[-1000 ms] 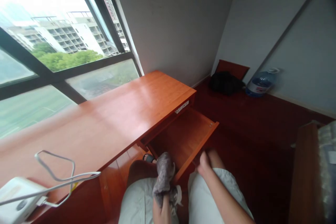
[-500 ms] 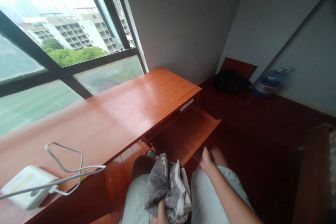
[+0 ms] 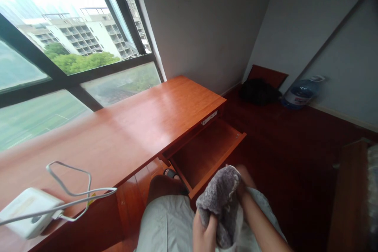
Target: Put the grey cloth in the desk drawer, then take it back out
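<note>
A crumpled grey fleecy cloth [image 3: 220,201] is held above the person's lap, just in front of the open, reddish-brown wooden desk drawer [image 3: 206,153]. The left hand [image 3: 204,231] clenches its lower edge and the right hand [image 3: 242,187] grips its upper end, largely hidden behind the fabric. On the long polished wooden desk [image 3: 124,134], well apart, lies a white box-shaped device [image 3: 25,212] with a looped white cable [image 3: 73,189].

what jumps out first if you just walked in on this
Both hands, left hand and right hand, grip a grey cloth over the lap at the bottom centre. Just beyond it, an open drawer juts from the long orange wooden desk, whose near left end bears a white box with a looping cable.
</note>
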A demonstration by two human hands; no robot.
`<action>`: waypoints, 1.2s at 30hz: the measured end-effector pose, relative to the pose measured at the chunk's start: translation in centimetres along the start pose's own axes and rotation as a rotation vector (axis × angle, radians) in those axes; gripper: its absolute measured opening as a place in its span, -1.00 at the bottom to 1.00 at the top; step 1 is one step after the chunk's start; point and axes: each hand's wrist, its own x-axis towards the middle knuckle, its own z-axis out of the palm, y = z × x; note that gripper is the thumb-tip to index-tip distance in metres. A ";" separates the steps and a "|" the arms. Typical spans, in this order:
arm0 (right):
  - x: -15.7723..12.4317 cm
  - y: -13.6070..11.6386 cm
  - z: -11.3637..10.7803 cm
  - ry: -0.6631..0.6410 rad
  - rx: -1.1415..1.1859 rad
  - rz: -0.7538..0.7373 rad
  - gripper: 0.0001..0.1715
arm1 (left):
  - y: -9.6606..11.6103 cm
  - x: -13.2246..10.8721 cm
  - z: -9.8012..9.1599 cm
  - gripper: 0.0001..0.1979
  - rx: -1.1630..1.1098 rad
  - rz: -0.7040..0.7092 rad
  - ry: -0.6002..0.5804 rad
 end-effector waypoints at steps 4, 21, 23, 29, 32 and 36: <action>-4.2 -1.7 -1.6 -0.036 0.052 -0.096 -0.39 | 0.9 3.0 1.0 -0.58 -0.004 0.033 -0.017; -1.3 -8.0 -0.2 0.031 -0.421 -0.590 -0.26 | -3.3 6.8 -7.3 -0.51 0.055 0.036 0.103; 0.2 -8.1 0.0 -0.122 -0.596 -0.758 -0.25 | -5.0 6.9 -7.5 -0.45 0.019 -0.030 0.068; -3.1 -2.9 3.4 -0.588 -1.100 -0.884 -0.28 | -5.6 7.1 -6.3 -0.53 0.182 0.063 -0.081; -7.3 -0.5 4.5 -0.799 -1.111 -0.908 -0.28 | -4.3 7.6 -6.7 -0.64 0.265 0.114 -0.113; -8.8 0.1 4.5 -0.939 -1.099 -0.953 -0.24 | -3.3 8.2 -7.3 -0.78 0.388 0.141 -0.144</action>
